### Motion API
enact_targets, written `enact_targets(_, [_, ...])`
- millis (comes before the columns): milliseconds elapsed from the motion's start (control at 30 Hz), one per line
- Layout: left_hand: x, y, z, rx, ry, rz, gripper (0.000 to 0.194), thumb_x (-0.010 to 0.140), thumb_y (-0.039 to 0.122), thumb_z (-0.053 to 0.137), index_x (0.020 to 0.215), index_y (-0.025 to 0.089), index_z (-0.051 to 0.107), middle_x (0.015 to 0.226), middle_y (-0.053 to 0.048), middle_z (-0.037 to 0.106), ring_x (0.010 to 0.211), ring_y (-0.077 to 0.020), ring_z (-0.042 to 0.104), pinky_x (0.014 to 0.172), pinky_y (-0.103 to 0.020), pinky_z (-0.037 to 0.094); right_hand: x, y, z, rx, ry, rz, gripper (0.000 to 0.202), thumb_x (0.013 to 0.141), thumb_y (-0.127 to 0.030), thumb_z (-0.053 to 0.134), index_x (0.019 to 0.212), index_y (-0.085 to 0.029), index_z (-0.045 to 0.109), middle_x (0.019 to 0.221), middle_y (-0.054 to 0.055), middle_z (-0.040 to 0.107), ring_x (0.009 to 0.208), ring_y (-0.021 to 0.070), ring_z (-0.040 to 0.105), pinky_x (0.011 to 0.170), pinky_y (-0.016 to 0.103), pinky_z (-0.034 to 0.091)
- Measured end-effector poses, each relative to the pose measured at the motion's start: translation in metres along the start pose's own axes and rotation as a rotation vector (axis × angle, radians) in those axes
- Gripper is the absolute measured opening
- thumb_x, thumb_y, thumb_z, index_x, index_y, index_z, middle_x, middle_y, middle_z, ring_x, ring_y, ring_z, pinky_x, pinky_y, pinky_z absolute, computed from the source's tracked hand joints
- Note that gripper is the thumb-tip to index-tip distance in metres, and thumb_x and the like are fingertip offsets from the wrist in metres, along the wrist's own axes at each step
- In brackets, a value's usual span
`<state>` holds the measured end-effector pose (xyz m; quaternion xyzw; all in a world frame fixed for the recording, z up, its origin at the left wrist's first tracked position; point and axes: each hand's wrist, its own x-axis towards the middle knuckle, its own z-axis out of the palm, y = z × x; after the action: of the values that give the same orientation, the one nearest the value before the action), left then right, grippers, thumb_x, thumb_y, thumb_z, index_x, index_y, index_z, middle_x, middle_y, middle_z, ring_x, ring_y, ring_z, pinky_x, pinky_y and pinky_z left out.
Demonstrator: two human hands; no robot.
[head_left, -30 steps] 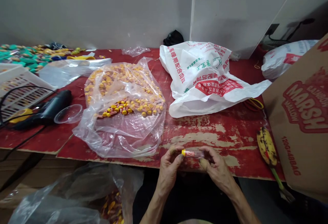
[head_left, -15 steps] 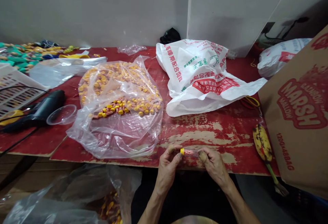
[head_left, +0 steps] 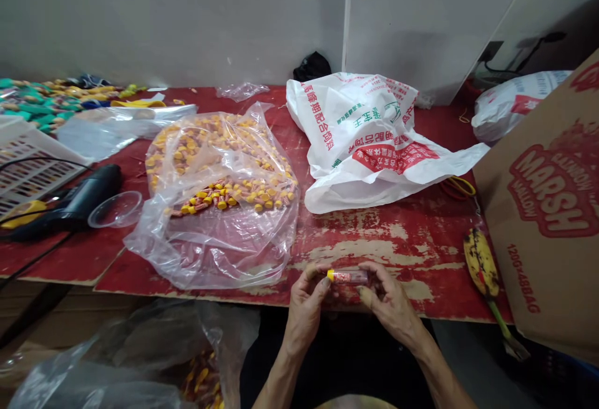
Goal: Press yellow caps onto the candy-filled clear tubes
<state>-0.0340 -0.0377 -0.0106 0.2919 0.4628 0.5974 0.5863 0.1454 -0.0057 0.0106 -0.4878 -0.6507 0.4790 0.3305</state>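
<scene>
Just over the table's front edge, a small clear tube (head_left: 350, 277) with a yellow cap and red-and-white print lies level between my hands. My left hand (head_left: 307, 300) pinches it at the capped end, thumb in front and fingers behind. At the clear end, my right hand (head_left: 390, 300) has its thumb dropped away from the tube and its fingers curved loosely apart; whether a fingertip still touches behind is unclear. To the left, a clear plastic bag (head_left: 219, 250) lies with its mouth toward me, holding many small yellow-capped tubes (head_left: 219, 200).
A white printed sack (head_left: 369, 128) lies behind my hands. At right are a banana (head_left: 482, 265) and a cardboard carton (head_left: 524, 272). A black heat gun (head_left: 88, 197), clear lid (head_left: 115, 209) and white basket (head_left: 37, 172) stand left. Another plastic bag (head_left: 107, 359) sits below the table.
My right thumb and fingers have loosened from the clear end of the tube and spread apart. My left hand keeps its pinch on the cap end; the view has shifted slightly.
</scene>
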Motion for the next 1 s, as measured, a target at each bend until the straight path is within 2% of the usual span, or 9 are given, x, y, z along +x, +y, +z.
enact_targets(67, [-0.0006, 0.0004, 0.0006, 0.001, 0.005, -0.004, 0.023, 0.081, 0.030, 0.069, 0.103, 0.023, 0.064, 0.076, 0.002, 0.062, 0.063, -0.0108, 0.060, 0.062, -0.020, 0.049, -0.0008, -0.0003, 0.0005, -0.017, -0.023, -0.019, 0.027, 0.088, -0.040, 0.050, 0.101, -0.018, 0.059, 0.075, 0.001, 0.058, 0.061, 0.0152, 0.050, 0.053, 0.023, 0.037])
enact_targets(167, [-0.0018, 0.0019, 0.0017, 0.002, 0.011, -0.012, 0.024, 0.080, 0.031, 0.070, 0.102, 0.023, 0.065, 0.080, 0.001, 0.062, 0.063, -0.0113, 0.060, 0.061, -0.021, 0.050, -0.0016, -0.0001, 0.0013, -0.048, -0.024, -0.040, 0.035, 0.093, -0.046, 0.042, 0.082, -0.018, 0.060, 0.063, 0.000, 0.053, 0.057, 0.0150, 0.048, 0.053, 0.024, 0.035])
enact_targets(333, [-0.0036, 0.0056, 0.0042, -0.025, 0.013, -0.038, 0.027, 0.078, 0.033, 0.072, 0.101, 0.021, 0.065, 0.078, 0.000, 0.064, 0.062, -0.0127, 0.061, 0.060, -0.022, 0.051, -0.0028, -0.0026, 0.0017, 0.034, 0.011, -0.019, 0.036, 0.088, -0.041, 0.050, 0.115, -0.018, 0.053, 0.082, 0.002, 0.060, 0.065, 0.0160, 0.053, 0.055, 0.023, 0.041])
enact_targets(500, [-0.0038, 0.0053, 0.0052, -0.036, 0.018, -0.033, 0.026, 0.077, 0.031, 0.073, 0.099, 0.020, 0.066, 0.076, 0.000, 0.063, 0.061, -0.0118, 0.060, 0.061, -0.022, 0.052, -0.0017, -0.0019, 0.0018, -0.063, 0.014, -0.024, 0.040, 0.093, -0.049, 0.039, 0.080, -0.018, 0.060, 0.061, 0.001, 0.053, 0.055, 0.0156, 0.048, 0.051, 0.025, 0.035])
enact_targets(633, [-0.0024, 0.0039, 0.0048, -0.031, 0.014, -0.023, 0.026, 0.077, 0.031, 0.073, 0.100, 0.020, 0.066, 0.075, 0.000, 0.063, 0.061, -0.0113, 0.060, 0.061, -0.021, 0.051, -0.0021, 0.0006, 0.0024, -0.015, 0.035, 0.018, 0.036, 0.089, -0.044, 0.047, 0.112, -0.017, 0.057, 0.079, 0.003, 0.060, 0.061, 0.0161, 0.052, 0.054, 0.024, 0.040])
enact_targets(700, [-0.0014, 0.0036, 0.0047, -0.024, 0.037, -0.024, 0.026, 0.077, 0.031, 0.073, 0.099, 0.019, 0.066, 0.078, 0.000, 0.063, 0.061, -0.0109, 0.059, 0.060, -0.021, 0.051, -0.0021, 0.0012, 0.0028, 0.013, 0.020, 0.019, 0.039, 0.086, -0.041, 0.051, 0.117, -0.018, 0.054, 0.084, 0.003, 0.060, 0.062, 0.0153, 0.051, 0.054, 0.023, 0.040])
enact_targets(767, [-0.0005, 0.0035, 0.0049, -0.015, 0.055, -0.029, 0.027, 0.077, 0.032, 0.073, 0.099, 0.019, 0.066, 0.079, 0.000, 0.063, 0.061, -0.0109, 0.059, 0.060, -0.021, 0.051, -0.0013, 0.0023, 0.0032, 0.001, -0.016, 0.014, 0.030, 0.088, -0.043, 0.048, 0.099, -0.017, 0.060, 0.073, 0.001, 0.056, 0.058, 0.0144, 0.048, 0.050, 0.023, 0.036])
enact_targets(867, [-0.0002, 0.0032, 0.0051, -0.011, 0.053, -0.020, 0.028, 0.077, 0.033, 0.072, 0.100, 0.019, 0.065, 0.076, -0.001, 0.062, 0.062, -0.0118, 0.059, 0.060, -0.022, 0.051, 0.0001, 0.0046, 0.0037, -0.042, -0.021, 0.005, 0.042, 0.093, -0.050, 0.039, 0.078, -0.016, 0.060, 0.059, 0.000, 0.048, 0.053, 0.0143, 0.044, 0.049, 0.024, 0.032])
enact_targets(1000, [-0.0006, 0.0023, 0.0055, -0.029, 0.054, -0.028, 0.029, 0.076, 0.033, 0.073, 0.100, 0.019, 0.065, 0.075, 0.000, 0.062, 0.061, -0.0118, 0.058, 0.060, -0.022, 0.051, 0.0003, 0.0047, 0.0046, 0.015, 0.035, 0.022, 0.040, 0.088, -0.045, 0.051, 0.115, -0.016, 0.056, 0.078, 0.002, 0.059, 0.060, 0.0153, 0.051, 0.054, 0.024, 0.041])
